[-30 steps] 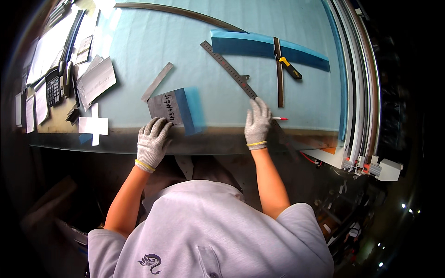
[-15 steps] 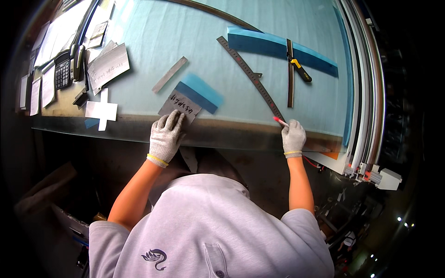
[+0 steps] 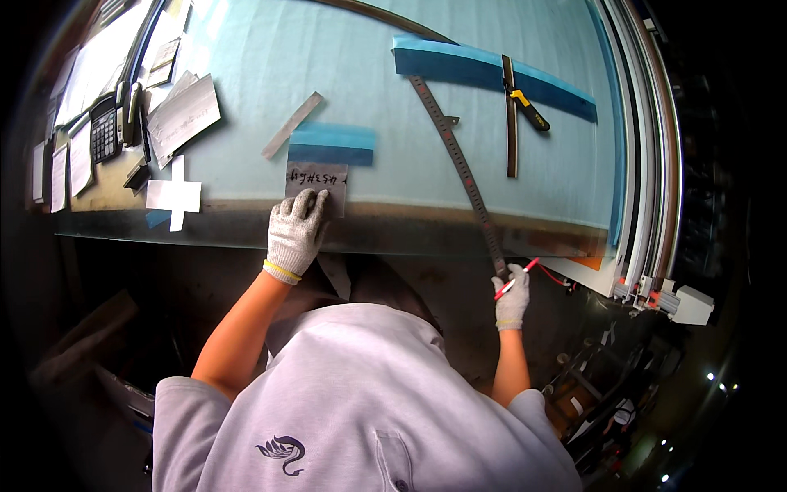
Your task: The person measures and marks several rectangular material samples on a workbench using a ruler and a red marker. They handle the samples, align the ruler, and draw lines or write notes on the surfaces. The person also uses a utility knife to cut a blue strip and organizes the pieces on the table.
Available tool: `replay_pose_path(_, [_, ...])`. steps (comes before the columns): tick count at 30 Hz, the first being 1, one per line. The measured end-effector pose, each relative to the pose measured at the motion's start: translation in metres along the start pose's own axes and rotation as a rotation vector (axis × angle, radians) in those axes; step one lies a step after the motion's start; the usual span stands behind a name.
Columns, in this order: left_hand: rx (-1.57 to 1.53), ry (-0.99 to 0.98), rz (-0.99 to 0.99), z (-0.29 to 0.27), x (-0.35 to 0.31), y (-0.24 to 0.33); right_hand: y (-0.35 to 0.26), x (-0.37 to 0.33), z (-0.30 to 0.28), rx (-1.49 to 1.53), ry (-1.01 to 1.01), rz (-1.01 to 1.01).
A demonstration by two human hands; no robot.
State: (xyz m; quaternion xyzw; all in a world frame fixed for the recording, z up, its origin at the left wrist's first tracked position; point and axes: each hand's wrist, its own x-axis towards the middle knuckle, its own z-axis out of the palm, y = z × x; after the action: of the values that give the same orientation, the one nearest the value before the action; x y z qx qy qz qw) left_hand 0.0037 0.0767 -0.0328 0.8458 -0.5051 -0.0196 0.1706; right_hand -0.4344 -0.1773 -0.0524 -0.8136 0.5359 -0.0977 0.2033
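My left hand (image 3: pixel 295 230), in a knitted glove, has its fingers bent and pressed together on a grey rectangular piece (image 3: pixel 317 184) with black handwriting. A light-and-dark blue strip (image 3: pixel 332 144) adjoins the far side of this piece. Beyond the table's near edge, my gloved right hand (image 3: pixel 511 299) is closed around a red-and-white pen (image 3: pixel 516 279) and the near end of a long steel ruler (image 3: pixel 459 164). The ruler slants away over the glass, its far end by a long blue strip (image 3: pixel 492 72). A small tab sticks out from the ruler's side.
A yellow-and-black utility knife (image 3: pixel 529 110) lies by a dark narrow bar (image 3: pixel 511 131). A thin grey strip (image 3: pixel 293 125) is near my left hand. At left are a white paper cross (image 3: pixel 174 196), papers (image 3: pixel 187 115) and a calculator (image 3: pixel 105 135). Metal rails (image 3: pixel 648 148) border the right side.
My right hand has drawn back toward me past the table edge, with the ruler sliding nearer. The pen now points the other way. The grey piece and its blue strip have turned square to me.
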Motion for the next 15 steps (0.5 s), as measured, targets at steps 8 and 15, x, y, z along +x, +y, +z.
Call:
replay_pose_path(8, [-0.015, 0.110, -0.052, -0.011, 0.015, -0.012, 0.064, -0.069, -0.033, -0.012, -0.001, 0.208])
replay_pose_path(15, [0.007, 0.078, 0.023, -0.009, -0.005, -0.022, -0.069, 0.007, -0.017, 0.294, -0.079, -0.189])
